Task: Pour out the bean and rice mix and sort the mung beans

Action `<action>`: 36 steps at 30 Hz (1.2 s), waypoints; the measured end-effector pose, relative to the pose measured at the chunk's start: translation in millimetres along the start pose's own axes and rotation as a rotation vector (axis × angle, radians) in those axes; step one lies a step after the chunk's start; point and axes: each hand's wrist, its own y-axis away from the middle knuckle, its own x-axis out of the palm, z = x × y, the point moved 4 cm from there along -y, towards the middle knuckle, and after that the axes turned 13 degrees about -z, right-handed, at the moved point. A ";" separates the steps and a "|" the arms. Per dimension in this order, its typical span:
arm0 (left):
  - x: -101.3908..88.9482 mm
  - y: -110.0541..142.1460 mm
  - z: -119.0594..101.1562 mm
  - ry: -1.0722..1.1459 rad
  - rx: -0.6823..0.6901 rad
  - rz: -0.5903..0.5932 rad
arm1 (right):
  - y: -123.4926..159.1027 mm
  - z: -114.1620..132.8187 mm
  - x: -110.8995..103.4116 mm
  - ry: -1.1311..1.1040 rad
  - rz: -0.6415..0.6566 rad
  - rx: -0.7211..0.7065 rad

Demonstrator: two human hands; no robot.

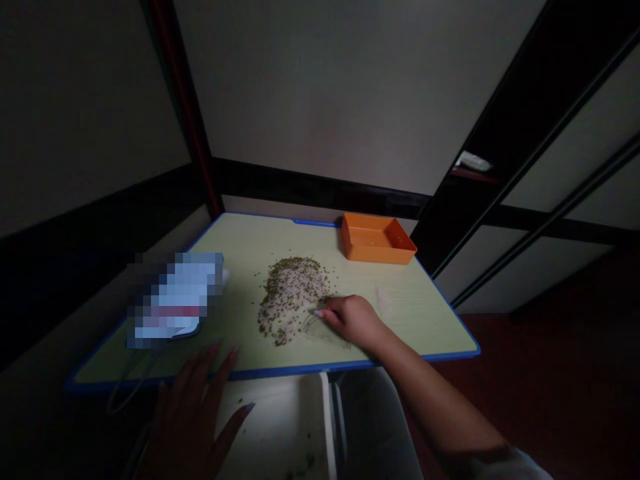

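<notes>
A spread-out pile of pale grains mixed with small greenish-brown beans (296,290) lies on the pale yellow tabletop (250,233). At the pile's right edge, my right hand (353,320) rests on the table with its fingers curled together in a pinch. What the fingertips hold, if anything, is too small to make out. My left hand (197,407) is in shadow near the table's front edge, fingers spread, holding nothing. Below that edge, partly behind the left hand, is a white tray (280,413) with a few dark bits in it.
An orange open box (377,253) stands at the table's back right, with a few specks inside. On the left lies a device with a blurred bright screen (175,297), and a pale cable (123,380) loops over the front edge. Walls close in behind and left.
</notes>
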 end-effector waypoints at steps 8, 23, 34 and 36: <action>-1.7 2.8 4.1 0.003 0.008 0.068 | 0.5 -3.2 -2.8 -0.114 -0.019 0.010; -4.4 -2.3 -5.1 0.012 0.006 -0.021 | -2.4 1.1 1.6 0.014 -0.029 0.024; -5.8 -1.9 -3.5 0.010 -0.002 0.051 | -1.8 1.0 0.6 -0.007 -0.001 0.016; -7.0 -2.7 -5.0 0.018 -0.001 0.030 | -2.5 1.6 0.9 0.002 -0.006 0.025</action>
